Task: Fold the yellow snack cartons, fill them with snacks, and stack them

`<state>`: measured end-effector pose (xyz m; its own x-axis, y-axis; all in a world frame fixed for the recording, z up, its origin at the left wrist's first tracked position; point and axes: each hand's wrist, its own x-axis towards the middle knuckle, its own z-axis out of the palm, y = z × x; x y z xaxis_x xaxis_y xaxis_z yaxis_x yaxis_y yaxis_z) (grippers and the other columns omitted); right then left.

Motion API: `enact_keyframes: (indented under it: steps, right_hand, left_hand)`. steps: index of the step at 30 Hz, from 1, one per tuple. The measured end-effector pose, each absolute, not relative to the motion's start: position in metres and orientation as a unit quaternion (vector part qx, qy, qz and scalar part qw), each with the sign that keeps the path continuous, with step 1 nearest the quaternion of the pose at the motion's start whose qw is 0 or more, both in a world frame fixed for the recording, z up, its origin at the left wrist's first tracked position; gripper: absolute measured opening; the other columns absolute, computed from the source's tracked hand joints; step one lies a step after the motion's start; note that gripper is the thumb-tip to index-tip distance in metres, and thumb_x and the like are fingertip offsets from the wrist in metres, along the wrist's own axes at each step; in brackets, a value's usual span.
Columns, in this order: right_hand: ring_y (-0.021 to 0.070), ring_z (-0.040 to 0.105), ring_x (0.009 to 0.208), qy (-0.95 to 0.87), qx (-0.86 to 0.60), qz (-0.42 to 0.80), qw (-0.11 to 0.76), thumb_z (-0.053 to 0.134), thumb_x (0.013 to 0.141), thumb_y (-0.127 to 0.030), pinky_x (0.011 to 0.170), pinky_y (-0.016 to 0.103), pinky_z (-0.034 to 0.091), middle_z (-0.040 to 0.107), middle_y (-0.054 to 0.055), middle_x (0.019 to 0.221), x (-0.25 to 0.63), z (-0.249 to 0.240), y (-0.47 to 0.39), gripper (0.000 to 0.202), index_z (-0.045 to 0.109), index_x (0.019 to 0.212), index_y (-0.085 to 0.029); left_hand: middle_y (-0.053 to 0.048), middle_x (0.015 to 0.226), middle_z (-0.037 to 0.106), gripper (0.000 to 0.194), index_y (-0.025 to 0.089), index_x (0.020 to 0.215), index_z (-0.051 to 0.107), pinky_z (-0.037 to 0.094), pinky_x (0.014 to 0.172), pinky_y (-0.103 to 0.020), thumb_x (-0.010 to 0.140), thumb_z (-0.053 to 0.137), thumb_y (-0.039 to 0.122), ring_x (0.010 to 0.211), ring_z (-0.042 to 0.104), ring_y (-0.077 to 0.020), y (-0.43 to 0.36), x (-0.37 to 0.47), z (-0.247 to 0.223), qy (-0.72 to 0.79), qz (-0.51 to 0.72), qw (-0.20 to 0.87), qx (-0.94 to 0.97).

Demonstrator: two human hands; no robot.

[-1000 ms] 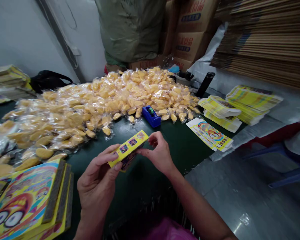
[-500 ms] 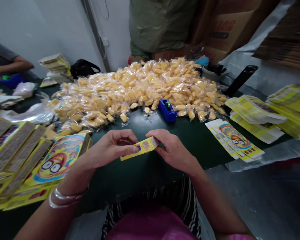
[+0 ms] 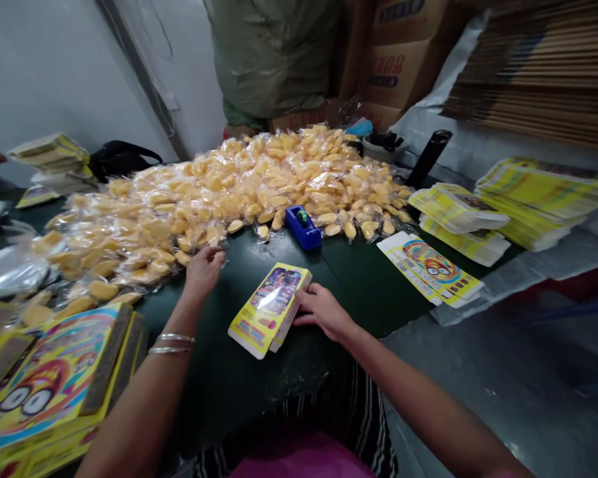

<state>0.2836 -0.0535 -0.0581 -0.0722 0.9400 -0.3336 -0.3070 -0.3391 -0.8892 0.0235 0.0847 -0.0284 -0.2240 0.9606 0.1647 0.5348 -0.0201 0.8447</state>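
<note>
A yellow printed box (image 3: 268,307) lies tilted on the dark green table (image 3: 353,299), its picture side up and an end flap open at the near end. My right hand (image 3: 326,311) has its fingers closed on the box's right edge. At the near edge of a heap of wrapped yellow pieces (image 3: 259,179) is my left hand (image 3: 205,267), its fingers pinched together. Whatever lies between those fingertips is too small to make out. A blue tape dispenser (image 3: 303,228) stands between the heap and the box.
Finished-looking yellow boxes (image 3: 44,378) are stacked at the near left. On the right lie flat cartons (image 3: 433,269) and piles of more cartons (image 3: 533,192). A black cylinder (image 3: 429,158) leans behind them. Cardboard boxes (image 3: 393,73) stand at the back.
My left hand has let go of the box and reached forward and left to the heap. The box has turned from its narrow side to show its broad face. The view has shifted right.
</note>
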Motion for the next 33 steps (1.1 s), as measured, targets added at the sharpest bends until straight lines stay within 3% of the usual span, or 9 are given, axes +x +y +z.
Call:
enact_keyframes:
  steps: [4, 6, 8, 10, 13, 21, 25, 30, 33]
  right_hand:
    - [0.0227, 0.069, 0.064, -0.592, -0.554, 0.54, 0.227, 0.081, 0.069, -0.032, 0.058, 0.036, 0.057, 0.071, 0.006, 0.07, 0.329, -0.038, -0.082, 0.033, 0.065, 0.093, -0.016]
    - [0.0321, 0.068, 0.1, -0.746, -0.522, 0.376, 0.173, 0.086, 0.064, -0.027, 0.083, 0.047, 0.056, 0.072, 0.015, 0.106, 0.336, -0.016, -0.073, 0.048, 0.067, 0.107, -0.017]
    - [0.0404, 0.041, 0.138, -0.845, -0.453, 0.248, 0.138, 0.092, 0.055, -0.022, 0.106, 0.058, 0.039, 0.047, 0.019, 0.148, 0.326, -0.002, -0.048, 0.088, 0.055, 0.134, -0.024]
    - [0.044, 0.019, 0.147, -0.894, -0.402, 0.185, 0.064, 0.094, 0.05, -0.02, 0.112, 0.065, 0.026, 0.026, 0.02, 0.16, 0.307, -0.001, -0.016, 0.11, 0.042, 0.147, -0.027]
    - [0.0459, 0.027, 0.143, -0.928, -0.34, 0.152, -0.022, 0.09, 0.055, -0.022, 0.106, 0.067, 0.031, 0.035, 0.022, 0.155, 0.284, -0.012, 0.016, 0.101, 0.043, 0.145, -0.023]
    - [0.0245, 0.067, 0.092, -0.876, -0.407, 0.245, 0.085, 0.058, 0.088, -0.031, 0.083, 0.036, 0.048, 0.072, 0.009, 0.102, 0.324, 0.014, 0.008, 0.03, 0.062, 0.114, -0.017]
    - [0.0241, 0.068, 0.088, -0.814, -0.458, 0.347, 0.083, 0.061, 0.087, -0.044, 0.073, 0.031, 0.051, 0.072, 0.006, 0.096, 0.345, 0.013, 0.021, 0.033, 0.065, 0.108, -0.019]
    - [0.0406, 0.047, 0.129, -0.83, -0.505, 0.229, 0.054, 0.078, 0.068, -0.054, 0.1, 0.057, 0.044, 0.051, 0.018, 0.142, 0.341, -0.017, 0.007, 0.084, 0.05, 0.14, -0.021]
    - [0.046, 0.029, 0.141, -0.824, -0.533, 0.187, 0.037, 0.085, 0.062, -0.045, 0.098, 0.066, 0.041, 0.035, 0.02, 0.154, 0.333, -0.036, -0.015, 0.097, 0.042, 0.147, -0.026]
  left_hand:
    - [-0.012, 0.119, 0.068, 0.027, 0.012, 0.089, 0.066, 0.031, 0.109, -0.049, 0.075, 0.067, 0.035, 0.129, 0.05, -0.0355, 0.122, 0.019, -0.043, 0.684, 0.376, 0.168, 0.602]
    - [-0.017, 0.127, 0.064, 0.03, 0.011, 0.09, 0.067, 0.027, 0.11, -0.057, 0.071, 0.074, 0.033, 0.133, 0.044, -0.0419, 0.133, 0.022, -0.051, 0.688, 0.336, 0.152, 0.624]
    - [-0.022, 0.127, 0.063, 0.029, 0.01, 0.09, 0.068, 0.03, 0.106, -0.063, 0.068, 0.079, 0.026, 0.13, 0.045, -0.0453, 0.137, 0.028, -0.06, 0.686, 0.298, 0.142, 0.648]
    - [-0.019, 0.122, 0.065, 0.021, 0.011, 0.092, 0.069, 0.036, 0.104, -0.061, 0.077, 0.075, 0.024, 0.125, 0.051, -0.0392, 0.133, 0.032, -0.069, 0.678, 0.27, 0.132, 0.671]
    - [-0.01, 0.118, 0.066, 0.02, 0.014, 0.104, 0.067, 0.047, 0.099, -0.052, 0.091, 0.064, 0.029, 0.113, 0.061, -0.0266, 0.12, 0.025, -0.081, 0.667, 0.252, 0.116, 0.691]
    - [-0.008, 0.115, 0.067, 0.027, 0.016, 0.115, 0.064, 0.053, 0.092, -0.046, 0.094, 0.061, 0.033, 0.103, 0.065, -0.0225, 0.096, 0.006, -0.093, 0.649, 0.27, 0.092, 0.705]
    - [-0.01, 0.121, 0.067, 0.019, 0.016, 0.107, 0.068, 0.046, 0.102, -0.046, 0.093, 0.061, 0.028, 0.117, 0.059, -0.0248, 0.108, 0.015, -0.081, 0.64, 0.283, 0.07, 0.711]
    - [-0.017, 0.127, 0.064, 0.041, 0.018, 0.119, 0.066, 0.042, 0.102, -0.053, 0.082, 0.071, 0.034, 0.124, 0.053, -0.0378, 0.14, 0.034, -0.069, 0.663, 0.263, 0.054, 0.699]
    - [-0.013, 0.12, 0.066, 0.033, 0.017, 0.108, 0.068, 0.045, 0.099, -0.054, 0.081, 0.074, 0.034, 0.116, 0.058, -0.0327, 0.142, 0.038, -0.074, 0.651, 0.226, 0.081, 0.72]
